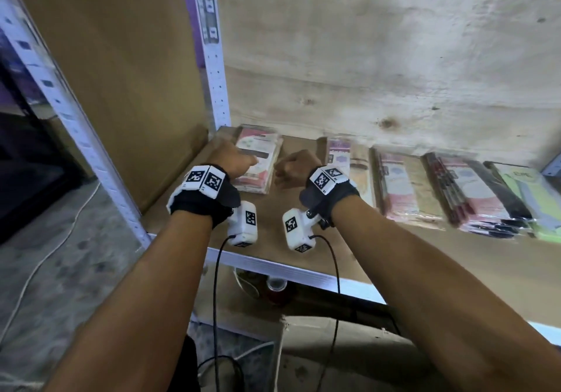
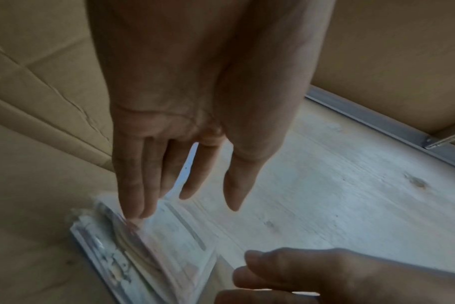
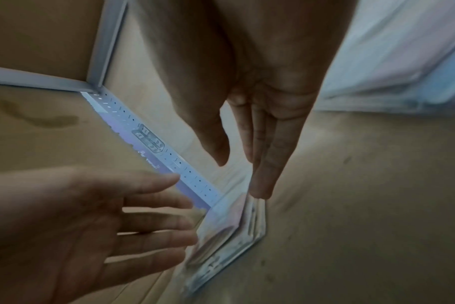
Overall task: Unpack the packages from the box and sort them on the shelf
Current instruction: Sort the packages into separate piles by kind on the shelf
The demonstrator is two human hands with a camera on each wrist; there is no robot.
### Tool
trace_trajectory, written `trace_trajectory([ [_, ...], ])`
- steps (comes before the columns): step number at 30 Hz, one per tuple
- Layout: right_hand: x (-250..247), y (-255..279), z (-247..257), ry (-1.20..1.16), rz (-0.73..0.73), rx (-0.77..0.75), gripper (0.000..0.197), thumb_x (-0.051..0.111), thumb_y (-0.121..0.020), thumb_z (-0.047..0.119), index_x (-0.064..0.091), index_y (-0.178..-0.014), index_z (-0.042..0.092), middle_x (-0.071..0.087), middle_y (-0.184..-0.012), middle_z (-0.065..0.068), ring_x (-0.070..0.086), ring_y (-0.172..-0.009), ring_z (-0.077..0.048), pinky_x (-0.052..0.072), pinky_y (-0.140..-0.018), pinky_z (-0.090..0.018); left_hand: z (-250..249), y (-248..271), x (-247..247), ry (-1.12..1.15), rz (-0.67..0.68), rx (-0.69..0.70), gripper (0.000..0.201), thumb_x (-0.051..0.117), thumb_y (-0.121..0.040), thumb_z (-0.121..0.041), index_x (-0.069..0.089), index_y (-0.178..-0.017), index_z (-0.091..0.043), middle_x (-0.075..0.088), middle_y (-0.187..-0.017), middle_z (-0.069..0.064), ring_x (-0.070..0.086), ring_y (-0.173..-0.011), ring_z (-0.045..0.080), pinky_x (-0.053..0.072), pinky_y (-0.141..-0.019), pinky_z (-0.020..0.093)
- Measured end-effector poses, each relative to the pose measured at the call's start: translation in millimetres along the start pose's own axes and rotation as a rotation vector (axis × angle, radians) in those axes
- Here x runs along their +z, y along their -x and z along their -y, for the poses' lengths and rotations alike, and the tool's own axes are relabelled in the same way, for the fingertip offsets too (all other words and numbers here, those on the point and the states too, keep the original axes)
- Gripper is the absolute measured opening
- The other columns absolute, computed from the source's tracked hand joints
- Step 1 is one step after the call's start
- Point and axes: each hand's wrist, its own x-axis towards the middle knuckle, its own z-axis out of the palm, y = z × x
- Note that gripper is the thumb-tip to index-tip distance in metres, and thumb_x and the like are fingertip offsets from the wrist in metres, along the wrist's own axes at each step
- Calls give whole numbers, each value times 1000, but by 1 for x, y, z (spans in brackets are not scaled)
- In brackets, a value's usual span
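From the head camera, both arms reach onto a brown shelf [image 1: 273, 227] with a silver front edge. The left hand [image 1: 232, 159] is over a pile of packages [image 1: 258, 164] in clear wrap at the back left corner of the shelf. The right hand [image 1: 293, 168] is just beside that pile, on its right side, and looks loosely curled, though the picture is blurry there. The two hands are close together but not touching. More packages lie in a row along the back wall to the right: a pink and tan pile [image 1: 352, 167], another pink pile [image 1: 403, 191], a dark and pink pile [image 1: 473, 197] and a green one [image 1: 528, 197]. A white post with holes [image 1: 217, 88] stands at the corner, with a big brown cardboard sheet [image 1: 121, 73] to its left. From the left wrist camera, the left hand [image 2: 185, 127] has straight fingers [image 2: 135, 195], and their tips touch the top edge of the pile [image 2: 153, 253]. The other hand [image 2: 325, 275] shows at the bottom right, holding nothing. From the right wrist camera, the right hand [image 3: 255, 115] has straight fingers kept together, with the tips right at the corner of the pile [image 3: 223, 232]. The left hand [image 3: 91, 222] comes in from the side with its fingers spread, at the pile's other edge.
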Motion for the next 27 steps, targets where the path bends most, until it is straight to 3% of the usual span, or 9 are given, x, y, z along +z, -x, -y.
trace_trajectory([
  [5,12,-5,-7,-107,28,46,9,71,-81,16,66,-87,11,74,-94,-15,74,-81,-26,62,-73,-38,0,3,-1,-76,-52,6,55,69,-87,-27,50,-133,-4,66,-124,14,62,-111,34,50,-99,40],
  [11,14,5,-8,-272,39,98,5,69,-86,6,63,-86,5,69,-82,-14,70,-65,-23,60,-61,-30,6,6,-1,-52,-14,-8,30,70,-85,-24,60,-101,-1,69,-107,20,66,-99,35,54,-93,44],
  [13,11,9,-8,-308,16,119,8,73,-83,2,65,-81,0,68,-74,-16,67,-56,-27,61,-57,-35,7,4,-2,-29,2,-9,26,69,-86,-25,67,-95,0,72,-100,20,69,-94,36,57,-88,43],
  [15,4,13,-9,-249,-16,99,9,77,-79,0,68,-77,-3,67,-69,-17,62,-51,-25,61,-63,-38,10,1,1,32,28,-30,22,68,-87,-23,67,-93,-1,72,-94,20,71,-88,35,60,-84,43],
  [18,-11,27,-8,-153,-28,53,8,77,-76,-2,71,-83,-4,67,-70,-17,55,-47,-18,52,-55,-29,11,-2,7,202,102,-116,32,66,-91,-22,63,-111,2,70,-97,22,68,-82,34,57,-90,48],
  [20,-24,38,-4,-215,-38,11,13,74,-77,-7,69,-89,-4,66,-72,-18,55,-49,-17,48,-46,-22,7,-3,10,345,160,-152,41,62,-94,-30,60,-120,1,70,-109,24,69,-91,34,55,-94,49],
  [22,-38,51,5,-206,-70,-56,21,71,-78,-8,69,-99,-5,66,-74,-17,56,-53,-17,46,-43,-17,-1,-1,12,490,160,-165,46,63,-92,-42,62,-116,-3,73,-104,20,73,-90,31,59,-86,44],
  [25,-60,72,16,-239,-107,-130,29,66,-75,-16,66,-104,-12,66,-76,-17,58,-58,-20,45,-50,-23,-19,8,10,773,243,-186,50,68,-84,-54,61,-99,-7,76,-79,17,75,-68,26,62,-62,38],
  [27,-72,86,21,-251,-124,-208,25,67,-74,-18,69,-97,-8,70,-70,-11,60,-57,-20,46,-52,-24,-29,10,7,940,302,-165,66,74,-76,-59,57,-109,-4,73,-89,24,75,-76,35,62,-64,43],
])
